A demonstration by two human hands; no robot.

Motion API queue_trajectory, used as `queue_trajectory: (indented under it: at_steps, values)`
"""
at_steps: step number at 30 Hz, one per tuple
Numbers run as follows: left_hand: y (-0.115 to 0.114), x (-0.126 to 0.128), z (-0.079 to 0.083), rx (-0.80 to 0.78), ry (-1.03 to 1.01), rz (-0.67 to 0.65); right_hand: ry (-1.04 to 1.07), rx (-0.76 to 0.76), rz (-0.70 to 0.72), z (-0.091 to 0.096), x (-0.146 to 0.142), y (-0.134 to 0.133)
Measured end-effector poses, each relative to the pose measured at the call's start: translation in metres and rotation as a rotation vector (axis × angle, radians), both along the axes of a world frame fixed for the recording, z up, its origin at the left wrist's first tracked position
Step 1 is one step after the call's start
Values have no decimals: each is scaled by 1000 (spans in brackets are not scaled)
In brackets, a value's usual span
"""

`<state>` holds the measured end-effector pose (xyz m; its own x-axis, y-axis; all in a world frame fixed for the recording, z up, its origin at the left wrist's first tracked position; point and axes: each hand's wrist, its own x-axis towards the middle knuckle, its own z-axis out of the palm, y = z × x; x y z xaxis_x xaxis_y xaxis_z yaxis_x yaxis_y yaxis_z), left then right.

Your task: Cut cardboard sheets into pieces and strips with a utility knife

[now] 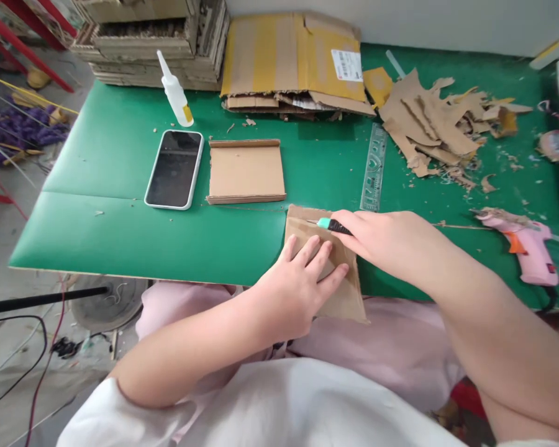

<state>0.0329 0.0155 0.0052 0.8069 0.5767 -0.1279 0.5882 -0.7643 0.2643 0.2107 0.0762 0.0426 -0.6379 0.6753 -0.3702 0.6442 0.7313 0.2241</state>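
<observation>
My left hand lies with fingers spread over a piece of brown cardboard, pressing it at the table's front edge. Part of the cardboard sticks out past that edge. In my right hand is a utility knife with a black and mint-green handle. Its blade points left and rests on the upper part of the cardboard, just beyond my left fingertips. A shallow cardboard tray with folded edges sits farther back to the left. Behind my right hand lies a clear plastic ruler.
Left of the tray are a phone and a white glue bottle. Cardboard stacks and a flattened yellow-taped box line the back. Torn scraps lie at right, with a pink glue gun nearer the front.
</observation>
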Motion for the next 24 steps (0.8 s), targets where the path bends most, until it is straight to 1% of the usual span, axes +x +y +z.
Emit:
queue_trajectory:
  at_steps: [3, 5, 8, 10, 12, 14, 16, 18, 20, 21, 24]
  values:
    - [9, -7, 14, -81, -72, -19, -63, -46, -61, 2, -9, 7]
    - [13, -11, 20, -93, -131, -14, -69, -32, -88, 0, -11, 11]
    - [15, -19, 24, -60, -243, 25, -43, -8, -125, -5, -11, 16]
    - [14, -26, 25, -10, -348, 69, -46, -50, -181, -6, -11, 18]
    - [14, -33, 23, 54, -497, 109, -49, -116, -233, -6, -13, 18]
    - [16, -37, 18, 86, -684, 126, -41, -168, -260, -6, -15, 18]
    - [21, -37, 11, 37, -904, 120, -26, -200, -272, -6, -15, 16]
    - [26, -33, 4, -67, -1088, 117, -1, -223, -270, -8, -14, 15]
    - [30, -25, -3, -157, -1153, 111, 32, -244, -253, -9, -11, 15]
    - [31, -20, -6, -177, -1161, 100, 43, -250, -243, -10, -9, 15]
    - [27, -9, -10, -169, -1188, 54, 49, -273, -202, -10, -2, 19]
